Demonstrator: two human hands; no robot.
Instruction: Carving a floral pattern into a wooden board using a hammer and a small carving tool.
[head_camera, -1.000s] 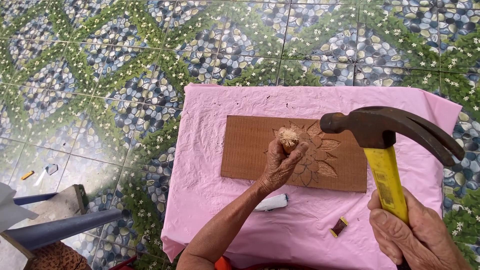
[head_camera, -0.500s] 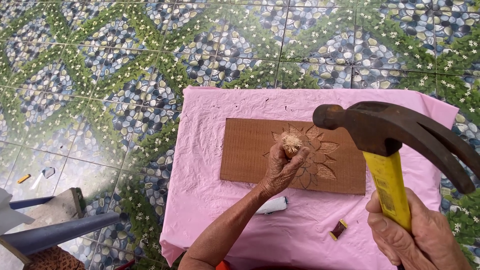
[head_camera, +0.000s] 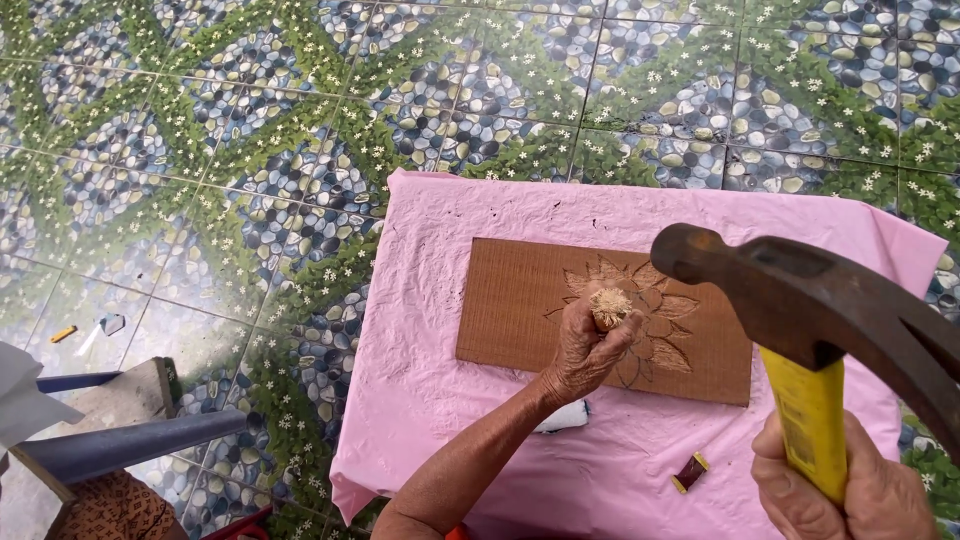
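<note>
A brown wooden board (head_camera: 520, 305) with a flower carved into it lies on a pink cloth (head_camera: 440, 400). My left hand (head_camera: 585, 345) grips a chisel (head_camera: 610, 305) upright over the carving; only its frayed wooden top shows above my fingers. My right hand (head_camera: 850, 495), at the lower right, holds a claw hammer (head_camera: 800, 290) by its yellow handle. The dark metal head is raised close to the camera, to the right of and above the chisel, and it hides part of the board's right end.
A white object (head_camera: 565, 417) peeks out under my left wrist, and a small dark red piece (head_camera: 690, 472) lies on the cloth near the front. The floor has pebble-and-leaf patterned tiles (head_camera: 250, 130). A grey bar and wooden block (head_camera: 120, 420) sit lower left.
The hammer has risen and come closer to the camera, its head now looming larger. My left hand keeps the chisel in place on the carving.
</note>
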